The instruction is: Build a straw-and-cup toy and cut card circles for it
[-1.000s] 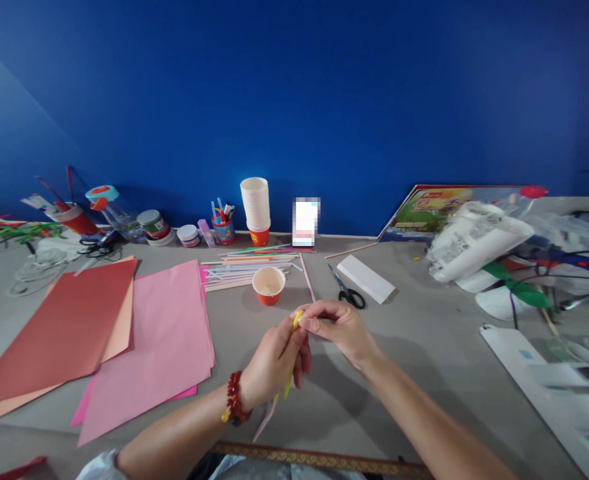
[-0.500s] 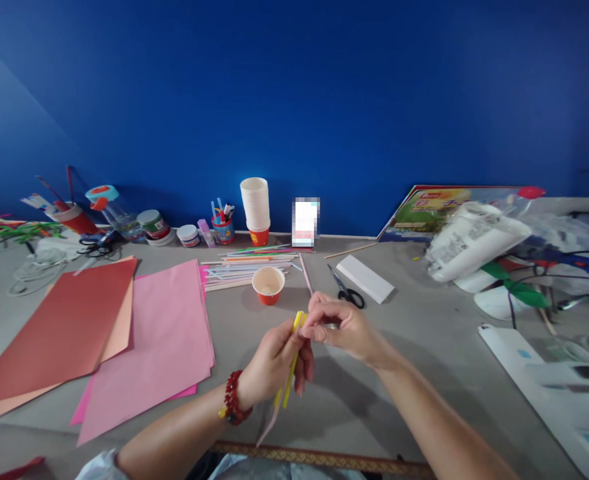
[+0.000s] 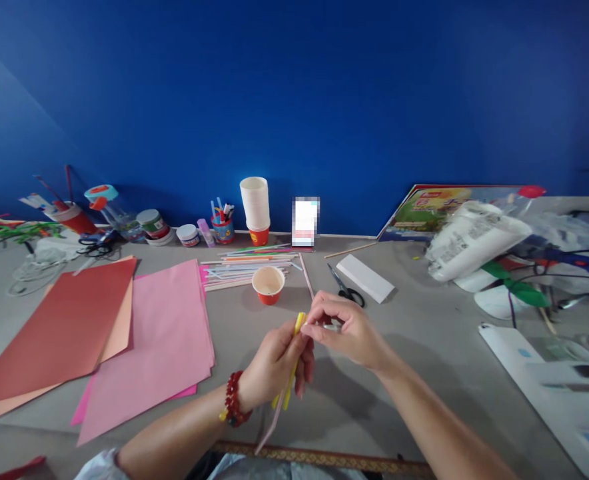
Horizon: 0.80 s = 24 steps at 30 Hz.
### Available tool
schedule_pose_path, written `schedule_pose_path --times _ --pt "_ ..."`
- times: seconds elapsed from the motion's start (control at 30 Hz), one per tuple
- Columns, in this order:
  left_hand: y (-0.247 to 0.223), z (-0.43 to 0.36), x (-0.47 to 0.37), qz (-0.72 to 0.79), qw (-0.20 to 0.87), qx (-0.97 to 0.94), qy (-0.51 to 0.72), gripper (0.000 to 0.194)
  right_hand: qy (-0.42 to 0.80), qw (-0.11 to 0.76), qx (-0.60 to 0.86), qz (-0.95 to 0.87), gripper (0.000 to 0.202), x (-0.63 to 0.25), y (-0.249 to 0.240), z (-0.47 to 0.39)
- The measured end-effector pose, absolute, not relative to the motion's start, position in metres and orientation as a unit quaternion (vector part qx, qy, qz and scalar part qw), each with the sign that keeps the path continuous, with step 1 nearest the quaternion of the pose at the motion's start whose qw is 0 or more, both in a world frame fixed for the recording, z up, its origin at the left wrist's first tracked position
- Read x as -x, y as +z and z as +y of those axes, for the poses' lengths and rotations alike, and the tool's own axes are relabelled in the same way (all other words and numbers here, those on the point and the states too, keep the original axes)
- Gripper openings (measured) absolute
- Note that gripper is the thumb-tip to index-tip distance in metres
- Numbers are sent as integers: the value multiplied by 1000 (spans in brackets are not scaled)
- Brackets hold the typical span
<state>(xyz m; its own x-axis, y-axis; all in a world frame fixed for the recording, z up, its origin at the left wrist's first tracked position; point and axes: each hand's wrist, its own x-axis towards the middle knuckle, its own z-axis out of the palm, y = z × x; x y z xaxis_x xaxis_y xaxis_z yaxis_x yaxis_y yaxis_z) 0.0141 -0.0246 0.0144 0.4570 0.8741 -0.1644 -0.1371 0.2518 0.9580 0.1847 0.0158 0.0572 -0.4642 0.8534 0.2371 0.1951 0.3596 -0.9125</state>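
My left hand (image 3: 274, 357), with a red bead bracelet at its wrist, is closed around a small bundle of yellow straws (image 3: 289, 393). One pale pink straw (image 3: 270, 430) sticks out below the bundle toward the table's front edge. The yellow top ends poke up past my left thumb. Fingertips of my right hand (image 3: 337, 327) are pinched together right at those top ends. A bit of something whitish shows by the right fingers, too small and covered to name. Beyond the hands stands a red-and-white paper cup (image 3: 268, 287).
Scissors (image 3: 347, 287) and a folded white paper (image 3: 365, 279) lie behind my right hand. Loose straws (image 3: 249, 270) are spread behind the cup. Pink paper (image 3: 159, 340) and red paper (image 3: 69, 320) cover the left side. Stacked cups (image 3: 256, 207) stand by the blue wall.
Hardly anything differs. The fingers of my right hand have shifted slightly at the top of the straws, and the pale pink straw's lower end has dipped a little.
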Motion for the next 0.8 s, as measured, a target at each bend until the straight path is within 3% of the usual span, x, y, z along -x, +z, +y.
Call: schedule_pose_path --times 0.8 --pt "21 -28 -13 391 637 -554 367 35 305 336 445 -772 20 -177 64 4"
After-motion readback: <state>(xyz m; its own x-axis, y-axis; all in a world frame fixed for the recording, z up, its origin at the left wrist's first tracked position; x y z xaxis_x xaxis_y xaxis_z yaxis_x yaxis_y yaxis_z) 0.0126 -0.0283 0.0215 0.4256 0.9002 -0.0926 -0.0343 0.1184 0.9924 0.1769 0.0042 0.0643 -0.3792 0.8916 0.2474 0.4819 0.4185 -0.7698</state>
